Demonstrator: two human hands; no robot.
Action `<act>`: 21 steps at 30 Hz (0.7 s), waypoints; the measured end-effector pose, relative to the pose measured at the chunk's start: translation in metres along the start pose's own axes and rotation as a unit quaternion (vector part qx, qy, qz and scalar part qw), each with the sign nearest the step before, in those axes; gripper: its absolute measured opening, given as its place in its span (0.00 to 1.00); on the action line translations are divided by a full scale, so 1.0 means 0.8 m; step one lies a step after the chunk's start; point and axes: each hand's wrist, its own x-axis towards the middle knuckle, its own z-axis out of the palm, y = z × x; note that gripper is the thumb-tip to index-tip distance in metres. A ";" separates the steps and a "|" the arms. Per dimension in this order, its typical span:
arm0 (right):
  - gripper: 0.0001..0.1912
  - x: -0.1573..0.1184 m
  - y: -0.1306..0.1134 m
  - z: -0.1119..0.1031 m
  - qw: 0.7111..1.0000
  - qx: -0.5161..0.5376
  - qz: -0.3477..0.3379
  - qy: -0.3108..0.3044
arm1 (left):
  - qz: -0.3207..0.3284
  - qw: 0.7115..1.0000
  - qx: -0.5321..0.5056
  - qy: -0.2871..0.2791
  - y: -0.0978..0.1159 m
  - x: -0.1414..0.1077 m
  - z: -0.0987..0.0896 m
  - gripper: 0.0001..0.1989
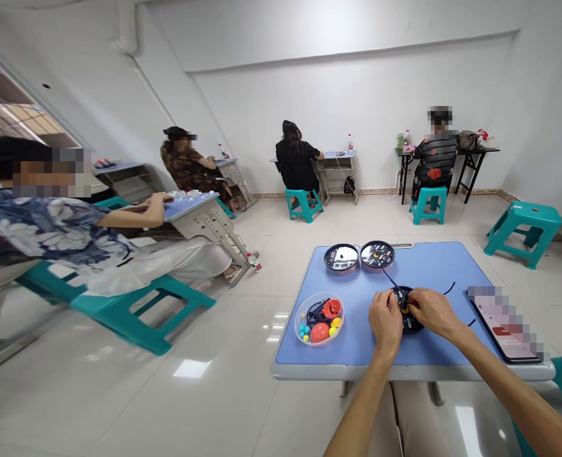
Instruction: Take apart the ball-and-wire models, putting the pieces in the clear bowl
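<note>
Both hands meet over a round black disc (411, 324) with small pale marks on the blue desk. My left hand (385, 320) is closed at the disc's left side, its fingers pinching a small dark part. From the right, my right hand (431, 311) reaches over the disc, fingers pressed together on something too small to name. A thin dark rod sticks up from between the hands toward the upper left. A clear round bowl (297, 324) to the left holds a red dome, a red cup, dark pieces and yellow and blue balls.
Two round black-rimmed trays (341, 271) (377, 266) stand at the desk's back. A phone (509, 327) lies on the right, near thin dark strips. Teal stools (523, 222) and several seated people at other desks surround the blue desk (433, 260).
</note>
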 end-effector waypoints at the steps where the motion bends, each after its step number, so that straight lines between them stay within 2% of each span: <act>1: 0.10 -0.001 0.000 0.000 1.000 0.003 0.000 -0.005 | -0.012 1.000 -0.018 -0.011 0.001 0.005 -0.001 0.13; 4: 0.10 -0.003 0.001 -0.004 1.000 0.003 0.005 -0.014 | -0.034 0.998 -0.040 -0.038 0.005 0.016 -0.003 0.12; 8: 0.11 -0.006 -0.004 -0.016 0.999 0.032 0.016 0.028 | -0.041 0.998 -0.029 -0.037 0.009 0.010 -0.006 0.11; 11: 0.09 -0.003 -0.012 -0.018 0.997 0.050 0.026 0.049 | -0.022 0.998 0.003 -0.066 0.013 -0.002 -0.005 0.12; 14: 0.10 0.001 -0.021 -0.012 0.997 0.023 0.039 0.056 | 0.001 0.997 0.040 -0.072 0.018 -0.009 -0.001 0.11; 17: 0.10 0.002 -0.027 -0.011 0.993 0.020 0.033 0.108 | -0.001 0.995 0.070 -0.074 0.020 -0.011 0.003 0.11; 21: 0.10 -0.003 -0.030 -0.029 0.981 0.041 0.013 0.191 | -0.003 0.994 0.070 -0.085 0.017 -0.010 0.007 0.11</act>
